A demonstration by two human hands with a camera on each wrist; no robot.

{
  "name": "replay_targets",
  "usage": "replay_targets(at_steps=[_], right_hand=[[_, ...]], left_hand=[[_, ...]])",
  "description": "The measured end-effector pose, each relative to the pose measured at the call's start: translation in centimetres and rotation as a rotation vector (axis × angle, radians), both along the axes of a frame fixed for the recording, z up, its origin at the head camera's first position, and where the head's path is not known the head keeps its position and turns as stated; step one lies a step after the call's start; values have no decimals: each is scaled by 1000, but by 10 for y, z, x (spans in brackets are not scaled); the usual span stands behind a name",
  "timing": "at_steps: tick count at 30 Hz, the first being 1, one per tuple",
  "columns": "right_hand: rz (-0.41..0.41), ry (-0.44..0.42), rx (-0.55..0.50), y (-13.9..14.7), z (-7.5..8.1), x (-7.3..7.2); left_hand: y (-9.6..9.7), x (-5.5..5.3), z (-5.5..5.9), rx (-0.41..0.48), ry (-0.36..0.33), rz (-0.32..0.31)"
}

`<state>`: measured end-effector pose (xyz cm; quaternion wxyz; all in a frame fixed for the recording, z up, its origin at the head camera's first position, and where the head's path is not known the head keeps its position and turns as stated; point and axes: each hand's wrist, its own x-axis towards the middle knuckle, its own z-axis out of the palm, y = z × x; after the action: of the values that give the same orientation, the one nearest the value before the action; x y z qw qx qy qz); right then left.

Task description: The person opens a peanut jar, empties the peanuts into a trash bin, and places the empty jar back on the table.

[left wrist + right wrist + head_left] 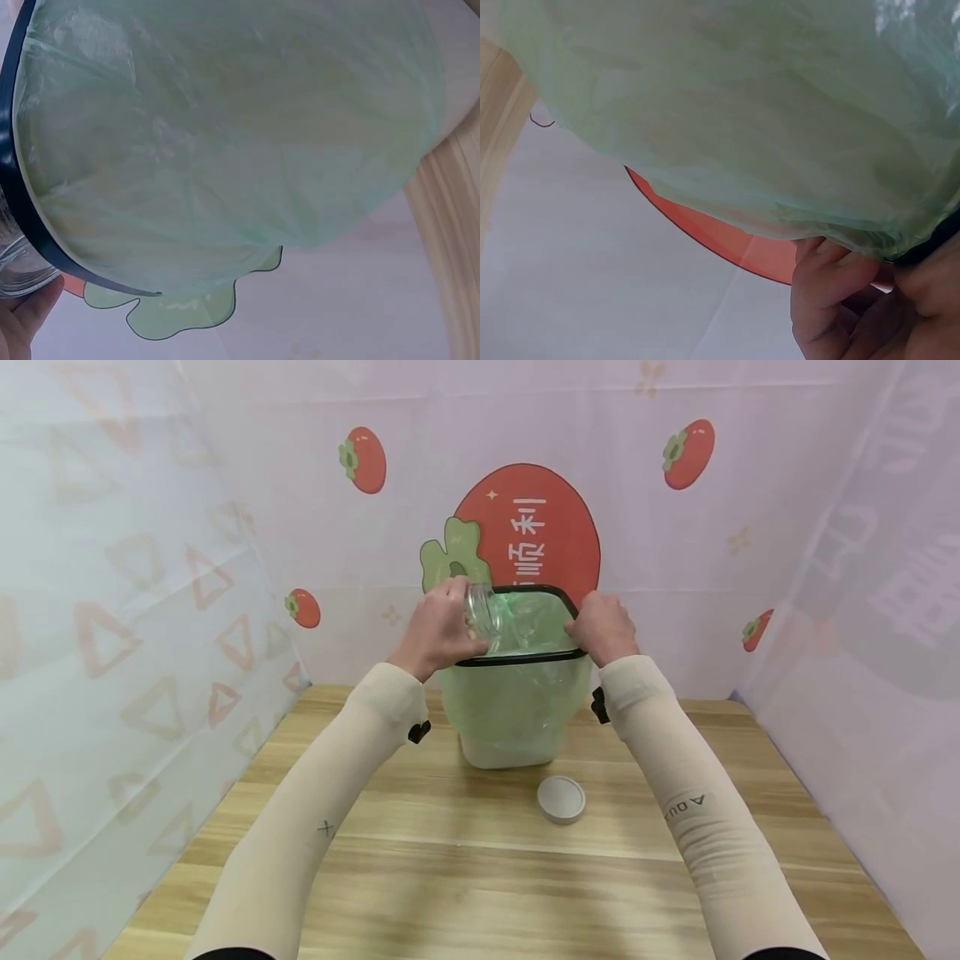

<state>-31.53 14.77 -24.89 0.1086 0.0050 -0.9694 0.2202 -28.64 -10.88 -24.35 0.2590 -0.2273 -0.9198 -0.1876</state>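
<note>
A white trash can [510, 753] stands on the table, lined with a thin green bag [517, 702] under a black rim ring [525, 658]. My left hand [442, 625] grips a clear glass jar [483, 612], which is tilted with its mouth over the left side of the can's opening. Something small and pale shows inside the jar. In the left wrist view the jar [22, 262] sits just past the black ring. My right hand [603, 625] grips the can's right rim, its fingers [836, 277] curled against the bag's edge.
A round white lid [561, 799] lies on the wooden table [465, 877] in front of the can. Close behind the can hangs a pale cloth backdrop [405, 543] printed with red fruit, and cloth walls [135, 610] enclose both sides.
</note>
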Motion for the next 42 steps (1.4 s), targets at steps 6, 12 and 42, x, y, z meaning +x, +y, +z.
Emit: replay_targets(at_steps=[6,12,42], right_hand=[[2,4,-1,-1,1,2],[6,3,1,-2,1,2],[5,30,13,-2,-2,5]], left_hand=[[-3,-1,5,-96,2,9],[-8,-1,10,-165,21,27],[-14,-6,22,-425,154,17]])
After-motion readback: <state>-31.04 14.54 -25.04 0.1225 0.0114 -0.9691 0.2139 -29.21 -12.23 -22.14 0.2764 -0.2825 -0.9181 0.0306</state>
